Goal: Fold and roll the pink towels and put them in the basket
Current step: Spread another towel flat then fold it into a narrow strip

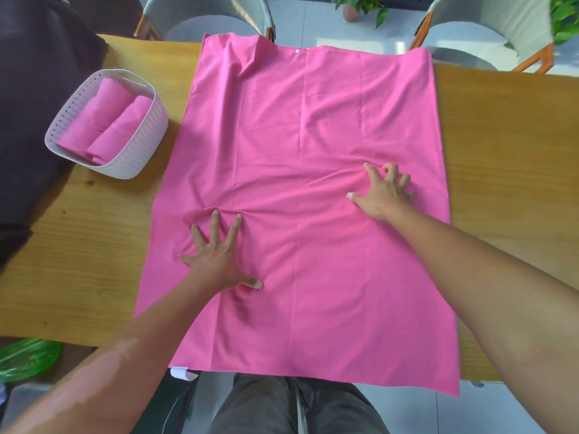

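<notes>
While basket (134, 145) sits left, both open-fingered hands (219, 255) press the towel (313, 120).

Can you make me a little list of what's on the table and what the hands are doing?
towel: one big pink towel spread flat over the wooden table
left hand: fingers spread, pressing on the towel
right hand: on the towel, fingers bent, bunching the cloth
basket: white, on the table left of the towel
in basket: two rolled pink towels side by side
behind table: chairs
</notes>
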Motion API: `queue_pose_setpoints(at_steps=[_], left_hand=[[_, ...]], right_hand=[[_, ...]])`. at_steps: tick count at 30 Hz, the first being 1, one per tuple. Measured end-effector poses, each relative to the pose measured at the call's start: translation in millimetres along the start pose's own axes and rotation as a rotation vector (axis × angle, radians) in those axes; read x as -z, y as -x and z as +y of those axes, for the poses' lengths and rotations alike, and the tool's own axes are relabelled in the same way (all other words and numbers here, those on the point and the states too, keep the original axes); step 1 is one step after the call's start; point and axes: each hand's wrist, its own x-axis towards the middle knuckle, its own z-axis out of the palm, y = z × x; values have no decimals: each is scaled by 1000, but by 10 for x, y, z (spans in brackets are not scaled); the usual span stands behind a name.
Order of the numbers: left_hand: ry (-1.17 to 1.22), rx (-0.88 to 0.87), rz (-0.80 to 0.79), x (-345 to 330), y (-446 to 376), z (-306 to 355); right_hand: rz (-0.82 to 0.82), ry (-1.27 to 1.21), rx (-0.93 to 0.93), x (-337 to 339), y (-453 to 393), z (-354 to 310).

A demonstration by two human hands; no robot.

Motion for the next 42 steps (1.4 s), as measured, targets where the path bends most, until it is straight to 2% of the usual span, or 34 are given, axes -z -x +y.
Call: queue_pose_setpoints(at_steps=[1,4,6,12,17,19,24,30,34,37,42], left_hand=[[-11,-6,65,11,-4,5],[-3,-78,421,140,-89,-6],[-7,-164,545,269,-208,-24],[84,-233,557,556,-611,-143],[252,-358,662,357,-721,-406],[280,-350,695,237,-710,-461],[135,-378,744,25,-758,-524],[66,-356,690,-33,-838,-540],[-34,-322,642,-38,-808,-530],[77,-270,626,134,-803,-478],[279,-352,801,878,-1251,-309]], right_hand=[[11,-7,-2,-12,22,-18],[130,21,71,-69,79,-75],[190,45,189,-114,99,-152],[168,42,460,-170,97,-684],[123,27,658,-198,79,-1359],[95,30,696,-232,51,-1618],[163,139,557,-277,-230,-1846],[309,46,326,-118,-785,-1557],[312,12,268,-9,-968,-1520],[321,-37,308,12,-923,-1588],[407,-93,296,40,-888,-1510]])
